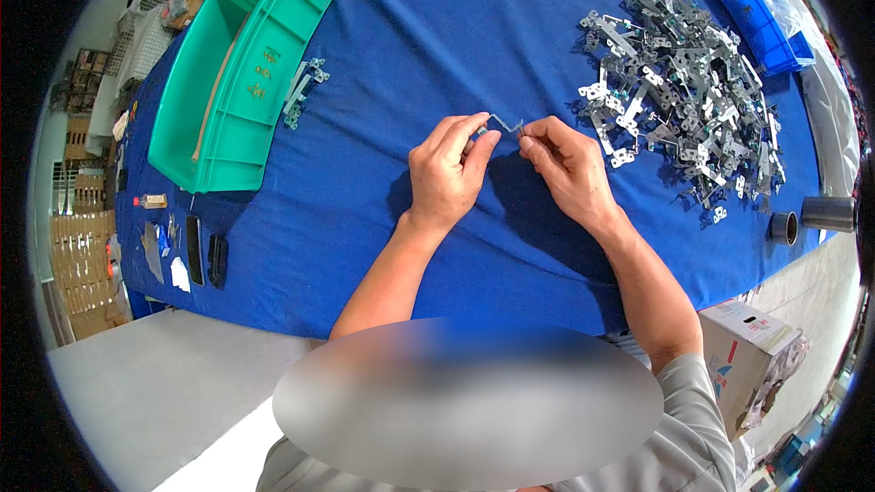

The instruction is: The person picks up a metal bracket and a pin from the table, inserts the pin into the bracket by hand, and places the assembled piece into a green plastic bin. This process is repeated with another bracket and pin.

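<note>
As metal bracket (508, 129) lies between, left fingers (478, 153) and right fingers (545, 130) pinch its ends.

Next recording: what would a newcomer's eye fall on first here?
Probably the big heap of metal brackets on the right of the blue cloth, then the bright green bin at upper left. Between them, the left hand and right hand hold a small bent metal part.
</note>
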A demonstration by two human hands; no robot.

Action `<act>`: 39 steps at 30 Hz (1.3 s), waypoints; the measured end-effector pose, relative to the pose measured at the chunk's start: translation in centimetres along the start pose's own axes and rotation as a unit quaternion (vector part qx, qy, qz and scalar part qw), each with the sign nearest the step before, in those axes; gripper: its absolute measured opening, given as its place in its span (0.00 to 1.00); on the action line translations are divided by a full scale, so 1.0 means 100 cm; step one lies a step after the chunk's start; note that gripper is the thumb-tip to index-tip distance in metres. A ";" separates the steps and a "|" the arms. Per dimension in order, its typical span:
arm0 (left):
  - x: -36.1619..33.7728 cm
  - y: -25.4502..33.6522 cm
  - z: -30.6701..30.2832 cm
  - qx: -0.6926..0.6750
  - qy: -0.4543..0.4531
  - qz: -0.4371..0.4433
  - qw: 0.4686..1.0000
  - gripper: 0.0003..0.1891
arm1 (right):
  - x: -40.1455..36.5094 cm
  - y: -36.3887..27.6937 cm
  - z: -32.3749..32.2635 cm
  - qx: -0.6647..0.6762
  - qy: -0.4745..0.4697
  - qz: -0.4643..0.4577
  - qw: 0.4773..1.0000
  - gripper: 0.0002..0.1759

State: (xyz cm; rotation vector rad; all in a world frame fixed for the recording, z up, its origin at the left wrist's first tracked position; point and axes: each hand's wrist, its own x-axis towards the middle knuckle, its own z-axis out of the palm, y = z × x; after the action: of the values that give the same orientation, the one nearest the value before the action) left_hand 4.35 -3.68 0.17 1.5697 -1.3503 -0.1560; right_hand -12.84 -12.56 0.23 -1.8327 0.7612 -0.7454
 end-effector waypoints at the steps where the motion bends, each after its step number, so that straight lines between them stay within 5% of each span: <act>1: 0.000 0.000 0.000 0.001 0.002 0.015 1.000 0.11 | 0.000 0.000 -0.001 -0.019 0.005 -0.007 1.000 0.07; 4: 0.001 -0.001 0.001 0.008 0.004 0.050 0.999 0.12 | 0.002 0.000 -0.003 -0.064 0.012 -0.022 0.998 0.07; 7: 0.000 -0.004 0.002 0.018 0.002 0.060 0.998 0.13 | 0.001 0.000 -0.001 -0.009 0.004 0.059 0.998 0.07; 13: 0.001 -0.005 0.003 0.029 -0.011 0.094 0.995 0.14 | 0.001 0.003 0.004 0.073 0.022 0.034 0.997 0.07; 16: 0.004 -0.003 0.001 0.036 -0.018 0.126 0.991 0.14 | 0.002 0.002 -0.003 -0.057 0.000 -0.022 0.998 0.08; 24: 0.002 0.002 0.002 0.038 -0.039 0.118 0.992 0.15 | 0.003 -0.005 -0.001 -0.026 0.097 -0.059 0.993 0.05; 30: 0.002 0.000 -0.001 -0.067 -0.011 -0.042 0.997 0.18 | 0.003 -0.004 -0.004 -0.053 0.029 -0.134 0.989 0.05; 34: 0.001 -0.006 0.002 -0.310 -0.028 -0.189 0.931 0.26 | 0.002 -0.004 -0.003 -0.049 0.037 -0.084 0.995 0.05; 39: 0.005 -0.001 0.000 -0.409 -0.010 -0.172 0.896 0.25 | 0.002 0.002 0.001 0.067 0.044 0.010 0.997 0.06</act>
State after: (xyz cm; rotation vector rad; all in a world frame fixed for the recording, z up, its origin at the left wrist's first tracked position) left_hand 4.62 -4.09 0.37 1.0492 -0.8195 -0.8459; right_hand -12.70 -12.79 0.03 -1.6782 0.7656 -0.8497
